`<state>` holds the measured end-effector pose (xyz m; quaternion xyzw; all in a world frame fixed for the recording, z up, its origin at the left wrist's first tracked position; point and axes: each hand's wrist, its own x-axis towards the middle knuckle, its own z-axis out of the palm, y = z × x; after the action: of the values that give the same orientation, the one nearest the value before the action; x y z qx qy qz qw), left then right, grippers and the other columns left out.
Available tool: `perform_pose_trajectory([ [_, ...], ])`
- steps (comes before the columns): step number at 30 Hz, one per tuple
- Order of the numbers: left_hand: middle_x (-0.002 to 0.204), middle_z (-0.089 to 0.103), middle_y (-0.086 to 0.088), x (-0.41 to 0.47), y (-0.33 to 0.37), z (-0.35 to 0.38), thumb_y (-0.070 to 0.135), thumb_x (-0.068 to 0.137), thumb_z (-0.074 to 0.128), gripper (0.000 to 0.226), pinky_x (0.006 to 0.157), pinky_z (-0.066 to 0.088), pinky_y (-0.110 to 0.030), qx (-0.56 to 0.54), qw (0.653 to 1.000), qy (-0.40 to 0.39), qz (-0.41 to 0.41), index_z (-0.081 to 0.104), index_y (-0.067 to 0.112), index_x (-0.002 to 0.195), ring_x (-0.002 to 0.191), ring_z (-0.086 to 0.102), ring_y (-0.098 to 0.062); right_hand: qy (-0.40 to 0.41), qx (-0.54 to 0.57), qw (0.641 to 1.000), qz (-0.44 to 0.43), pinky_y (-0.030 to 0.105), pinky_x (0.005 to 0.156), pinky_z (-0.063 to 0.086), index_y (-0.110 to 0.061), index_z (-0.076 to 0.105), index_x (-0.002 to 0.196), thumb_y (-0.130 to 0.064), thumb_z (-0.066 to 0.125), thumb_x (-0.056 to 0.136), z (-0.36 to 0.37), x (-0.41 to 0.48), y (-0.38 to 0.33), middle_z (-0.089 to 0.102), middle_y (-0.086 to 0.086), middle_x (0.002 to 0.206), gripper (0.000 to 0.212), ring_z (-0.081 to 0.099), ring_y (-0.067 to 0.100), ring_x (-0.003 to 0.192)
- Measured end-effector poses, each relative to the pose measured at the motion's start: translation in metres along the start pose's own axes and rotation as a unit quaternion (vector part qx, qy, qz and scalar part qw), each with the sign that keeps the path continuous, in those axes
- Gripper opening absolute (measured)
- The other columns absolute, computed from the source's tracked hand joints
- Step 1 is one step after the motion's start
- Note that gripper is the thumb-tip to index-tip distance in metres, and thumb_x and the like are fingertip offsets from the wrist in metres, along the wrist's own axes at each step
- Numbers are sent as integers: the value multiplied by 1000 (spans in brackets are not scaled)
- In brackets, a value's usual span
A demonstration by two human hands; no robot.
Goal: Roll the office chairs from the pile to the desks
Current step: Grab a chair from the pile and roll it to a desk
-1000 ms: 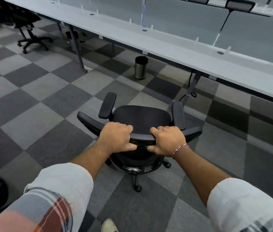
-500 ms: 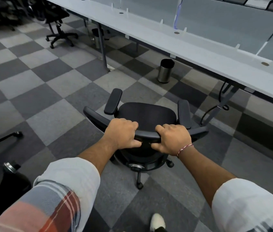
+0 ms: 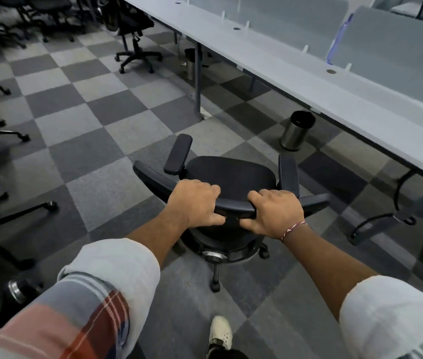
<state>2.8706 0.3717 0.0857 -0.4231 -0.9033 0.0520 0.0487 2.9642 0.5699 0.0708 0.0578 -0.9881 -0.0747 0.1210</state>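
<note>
A black office chair (image 3: 231, 174) stands on the checkered carpet just in front of me, its seat facing away towards the long grey desk (image 3: 308, 84). My left hand (image 3: 192, 203) and my right hand (image 3: 275, 213) both grip the top edge of its backrest, side by side. The chair's armrests stick out on either side of the seat. Its wheeled base shows below my hands. The desk runs diagonally from the top middle to the right edge.
A pile of black chairs (image 3: 23, 16) fills the top left, more chair bases (image 3: 10, 211) line the left edge. Another chair (image 3: 135, 40) stands by the desk further on. A steel bin (image 3: 297, 130) sits under the desk ahead, a desk leg (image 3: 197, 81) left of it. My shoe (image 3: 219, 332) shows below.
The chair and I have rolled on along the desk; the steel bin and desk leg have shifted to the right in view, and the chair pile has come into sight at the left.
</note>
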Motion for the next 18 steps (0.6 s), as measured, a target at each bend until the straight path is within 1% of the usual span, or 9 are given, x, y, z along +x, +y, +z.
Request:
perform_pose_trajectory([
  [3, 76, 53, 7, 32, -29, 3, 71, 78, 54, 49, 63, 41, -32, -5, 1000, -3, -26, 43, 23, 84, 76, 59, -18, 4, 4, 1000, -29, 28, 51, 28, -18, 55, 75, -64, 61, 64, 13, 50, 17, 58, 2, 61, 48, 60, 27, 53],
  [7, 79, 56, 5, 76, -69, 13, 69, 79, 55, 49, 63, 35, -31, 3, 998, -5, -61, 42, 22, 84, 79, 59, -19, 3, 5, 998, -61, 29, 49, 34, -18, 56, 77, -64, 65, 66, 35, 120, 34, 58, 2, 61, 49, 59, 27, 52],
  [9, 76, 57, 5, 99, -93, 18, 69, 78, 55, 50, 60, 35, -31, 6, 997, 0, -75, 43, 21, 81, 75, 59, -19, -3, 14, 997, -79, 30, 49, 35, -17, 56, 78, -65, 66, 68, 47, 158, 43, 58, 2, 63, 50, 59, 27, 53],
  [13, 74, 57, 6, 132, -129, 24, 70, 76, 57, 50, 58, 33, -30, 6, 996, 1, -92, 45, 22, 80, 70, 58, -18, 0, 25, 994, -105, 30, 54, 33, -18, 56, 85, -67, 61, 73, 59, 212, 51, 60, 2, 70, 51, 60, 26, 60],
  [16, 72, 54, 7, 162, -161, 27, 71, 76, 58, 51, 59, 36, -30, 3, 994, -4, -110, 45, 22, 81, 67, 53, -17, 5, 28, 993, -112, 29, 53, 32, -18, 55, 83, -67, 64, 71, 72, 258, 61, 59, 2, 67, 51, 60, 26, 57],
  [18, 71, 55, 6, 180, -183, 35, 72, 76, 57, 51, 59, 40, -30, 1, 994, -2, -112, 46, 22, 80, 65, 53, -17, 10, 35, 993, -115, 29, 50, 34, -18, 54, 80, -66, 65, 69, 85, 289, 64, 57, 2, 63, 51, 58, 26, 53],
])
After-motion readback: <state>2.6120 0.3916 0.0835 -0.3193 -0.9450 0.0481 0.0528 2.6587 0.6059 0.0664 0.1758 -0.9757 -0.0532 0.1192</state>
